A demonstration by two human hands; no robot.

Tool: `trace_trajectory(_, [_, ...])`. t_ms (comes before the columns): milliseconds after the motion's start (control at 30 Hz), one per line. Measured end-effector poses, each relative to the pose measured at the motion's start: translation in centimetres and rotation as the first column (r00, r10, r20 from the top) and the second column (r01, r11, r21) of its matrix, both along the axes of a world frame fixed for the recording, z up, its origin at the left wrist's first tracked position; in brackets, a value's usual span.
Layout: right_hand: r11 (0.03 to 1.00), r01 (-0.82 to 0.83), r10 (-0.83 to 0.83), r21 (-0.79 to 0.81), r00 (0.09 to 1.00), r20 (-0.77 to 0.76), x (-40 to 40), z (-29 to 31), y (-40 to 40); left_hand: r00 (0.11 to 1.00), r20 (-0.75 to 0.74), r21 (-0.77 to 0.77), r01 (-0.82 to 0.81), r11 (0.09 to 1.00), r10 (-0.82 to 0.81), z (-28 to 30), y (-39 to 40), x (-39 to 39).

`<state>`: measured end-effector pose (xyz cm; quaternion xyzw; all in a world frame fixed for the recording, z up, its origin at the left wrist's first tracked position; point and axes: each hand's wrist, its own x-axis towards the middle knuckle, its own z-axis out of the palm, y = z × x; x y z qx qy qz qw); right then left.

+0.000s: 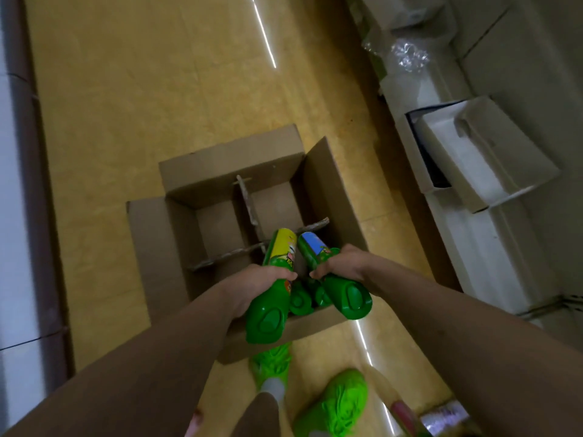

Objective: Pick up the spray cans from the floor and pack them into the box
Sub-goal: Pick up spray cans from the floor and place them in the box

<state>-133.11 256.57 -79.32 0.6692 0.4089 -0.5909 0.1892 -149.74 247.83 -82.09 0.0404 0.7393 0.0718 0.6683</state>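
An open cardboard box (pixel 176 247) stands on the yellow floor, split into cells by cardboard dividers (pixel 246 200). My left hand (pixel 255 282) grips a spray can with a yellow label and green cap (pixel 271 298), held over the box's near side. My right hand (pixel 339 263) grips a second can with a blue label and green cap (pixel 344 291) beside it. Both cans point base-first into the box. Two more green caps (pixel 301 299) show in the near cells, between the held cans.
White boxes and foam packing (pixel 467 159) are stacked along the right wall, with crumpled plastic (pixel 408 55) further back. My green shoes (pixel 337 402) stand just behind the box. More cans (pixel 441 417) lie on the floor at the lower right. A dark skirting runs along the left.
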Motion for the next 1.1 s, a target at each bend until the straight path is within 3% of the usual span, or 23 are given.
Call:
trace_trajectory(200, [0.995, -0.090, 0.094, -0.053, 0.993, 0.068, -1.1, -2.3, 0.5, 0.996, 0.082, -0.089, 0.039, 0.995, -0.032, -2.5, 0.7, 0.3])
trace_trajectory(333, [0.980, -0.186, 0.193, -0.071, 0.974, 0.116, -2.4, -4.7, 0.8, 0.999, -0.017, -0.099, 0.044, 0.994, -0.046, -6.3, 1.5, 0.8])
trace_trajectory(433, [0.959, -0.272, 0.281, -0.082, 0.950, 0.135, -2.8, -6.4, 1.0, 0.998, -0.039, -0.088, 0.042, 0.995, -0.045, -5.4, 2.9, 1.4])
trace_trajectory(633, [0.805, -0.590, 0.592, -0.067, 0.790, 0.160, -3.6, -8.6, 0.7, 0.996, 0.086, -0.209, 0.040, 0.977, -0.022, -8.6, 3.3, 1.5])
trace_trajectory(800, [0.702, -0.712, 0.687, -0.003, 0.677, 0.265, -4.3, -10.0, -0.7, 0.995, 0.085, -0.227, 0.076, 0.971, -0.058, -8.5, 4.1, 1.5])
trace_trajectory(867, [0.610, -0.788, 0.741, 0.086, 0.605, 0.292, -4.4, -10.2, -0.9, 0.995, 0.090, -0.223, 0.065, 0.973, -0.045, -9.0, 4.2, 1.6])
trace_trajectory(1000, [0.297, -0.926, 0.852, 0.232, 0.367, 0.374, -4.8, -10.8, -1.9, 0.992, 0.116, -0.237, 0.074, 0.969, -0.048, -9.8, 4.1, 1.9])
trace_trajectory(1100, [0.189, -0.948, 0.898, 0.257, 0.273, 0.345, -4.7, -12.0, -1.7, 0.995, 0.079, -0.240, 0.081, 0.967, -0.064, -11.1, 4.1, 2.1])
